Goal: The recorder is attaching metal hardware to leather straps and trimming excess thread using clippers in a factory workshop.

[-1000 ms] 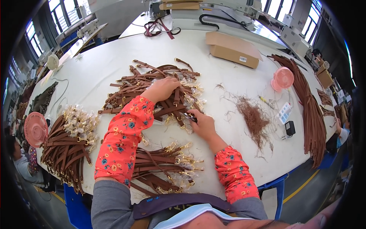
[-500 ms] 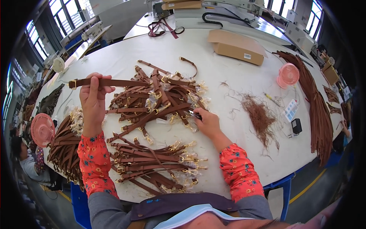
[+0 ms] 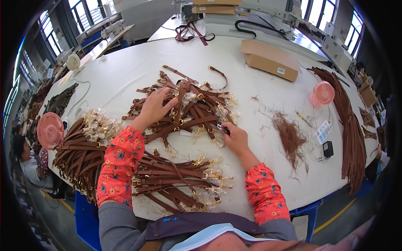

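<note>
Over the middle heap of brown leather straps (image 3: 193,122), my left hand (image 3: 154,108) is spread at the heap's left part, thumb apart from the fingers and nothing seen in its grasp. The straps have gold buckles and clips, some wrapped in clear plastic. At the heap's right edge my right hand (image 3: 237,139) is closed round small snips (image 3: 224,129) with dark handles, their metal tip pointing left toward the straps. Nearer to me lies a flatter row of similar straps (image 3: 167,172). A third bundle of straps (image 3: 79,151) lies to the left, its wrapped clips at the far end.
Brown thread scraps (image 3: 289,136) lie right of my right hand. Beyond them are a pink fan (image 3: 322,94), a black adapter (image 3: 328,149) and a long strap bundle (image 3: 346,121). A cardboard box (image 3: 270,60) stands behind. Another pink fan (image 3: 50,130) is at left.
My left hand has let go of the strap it held up at the left and moved right, down over the heap. My right hand still holds the snips beside the heap.
</note>
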A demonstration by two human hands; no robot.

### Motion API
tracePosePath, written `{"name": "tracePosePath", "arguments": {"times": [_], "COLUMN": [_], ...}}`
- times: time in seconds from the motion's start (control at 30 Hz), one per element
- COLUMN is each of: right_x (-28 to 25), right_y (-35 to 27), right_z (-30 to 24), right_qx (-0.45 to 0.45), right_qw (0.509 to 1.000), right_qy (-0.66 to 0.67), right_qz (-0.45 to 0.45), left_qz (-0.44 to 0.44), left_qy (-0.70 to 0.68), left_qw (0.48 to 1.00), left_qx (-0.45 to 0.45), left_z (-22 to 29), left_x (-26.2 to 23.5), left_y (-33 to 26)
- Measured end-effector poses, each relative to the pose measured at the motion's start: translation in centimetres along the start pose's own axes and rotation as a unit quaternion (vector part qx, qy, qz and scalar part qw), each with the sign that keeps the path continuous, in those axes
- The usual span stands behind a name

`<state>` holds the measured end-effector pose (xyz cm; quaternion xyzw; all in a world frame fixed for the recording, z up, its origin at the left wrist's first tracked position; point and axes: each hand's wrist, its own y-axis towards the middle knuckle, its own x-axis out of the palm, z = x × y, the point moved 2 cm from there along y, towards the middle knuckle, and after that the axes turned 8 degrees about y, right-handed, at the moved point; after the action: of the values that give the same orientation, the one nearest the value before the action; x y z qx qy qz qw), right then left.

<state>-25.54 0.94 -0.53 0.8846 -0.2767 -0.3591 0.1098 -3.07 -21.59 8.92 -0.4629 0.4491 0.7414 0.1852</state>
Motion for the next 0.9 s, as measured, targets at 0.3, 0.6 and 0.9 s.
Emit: {"name": "tracePosePath", "arguments": {"times": [0.3,0.6,0.9], "right_x": [0.4,0.0,0.5], "right_y": [0.2,0.1,0.2], "right_z": [0.2,0.7,0.5], "right_qx": [0.010,-0.006,-0.008], "right_qw": [1.000,0.999,0.999], "right_qy": [0.028,0.044,0.047], "right_qz": [-0.004,0.023,0.017], "left_qz": [-0.084,-0.049,-0.314], "left_qy": [0.012,-0.535,-0.273], "left_qw": [0.996,0.836,0.906], "left_qx": [-0.039,-0.116,-0.078], "left_z": [0.1,7.5,0.1], "left_x": [1.5,-11.6,-13.2], "left_y": [6.9,2.8,-7.6]}}
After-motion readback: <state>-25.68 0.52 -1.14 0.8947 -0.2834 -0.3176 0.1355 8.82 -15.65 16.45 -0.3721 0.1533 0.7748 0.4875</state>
